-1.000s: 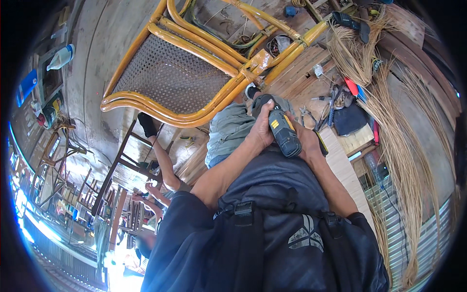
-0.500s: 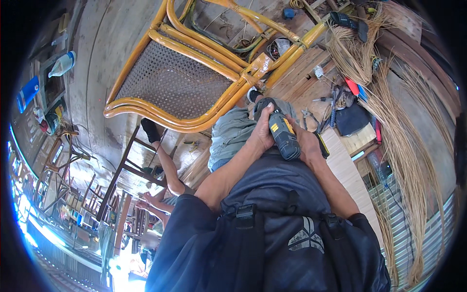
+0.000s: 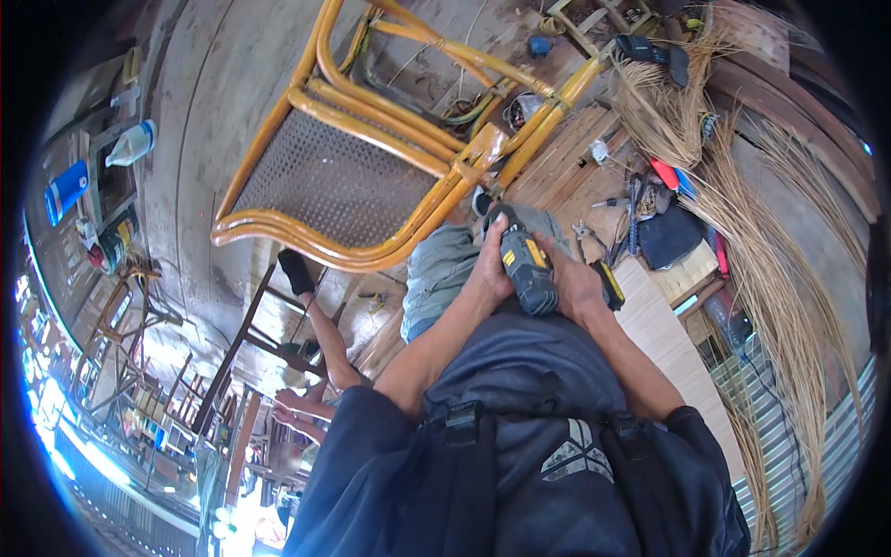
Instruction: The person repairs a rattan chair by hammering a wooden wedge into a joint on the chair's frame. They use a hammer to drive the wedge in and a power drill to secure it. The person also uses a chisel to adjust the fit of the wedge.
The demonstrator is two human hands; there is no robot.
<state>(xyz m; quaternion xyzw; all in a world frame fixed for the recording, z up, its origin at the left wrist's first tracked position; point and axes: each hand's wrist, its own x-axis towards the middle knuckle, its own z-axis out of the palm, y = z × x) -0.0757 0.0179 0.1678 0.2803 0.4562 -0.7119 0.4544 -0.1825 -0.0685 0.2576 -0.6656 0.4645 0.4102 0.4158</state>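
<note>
A black and yellow cordless drill (image 3: 531, 278) lies across my lap, its chuck end away from me. My left hand (image 3: 492, 265) is closed along its left side, thumb on top near the front. My right hand (image 3: 574, 278) wraps the handle side, and a black and yellow battery end shows just beyond it. Some of my fingers are hidden under the tool. Past my knees, a glossy yellow rattan chair (image 3: 408, 246) rests tipped over, with a woven cane panel (image 3: 320, 172) facing up; neither hand touches it.
Pliers (image 3: 580, 237) and other tools lie right of my hands, beside a dark pouch (image 3: 670, 230). Long straw-like strands (image 3: 742, 251) hang along the right. To the left are a dark wooden frame (image 3: 232, 353), another person's leg (image 3: 325, 334) and that person's hands (image 3: 297, 404).
The view has shifted slightly, so the chair and floor things appear a little displaced. Both hands keep their hold on the drill, which sits slightly lower in the picture.
</note>
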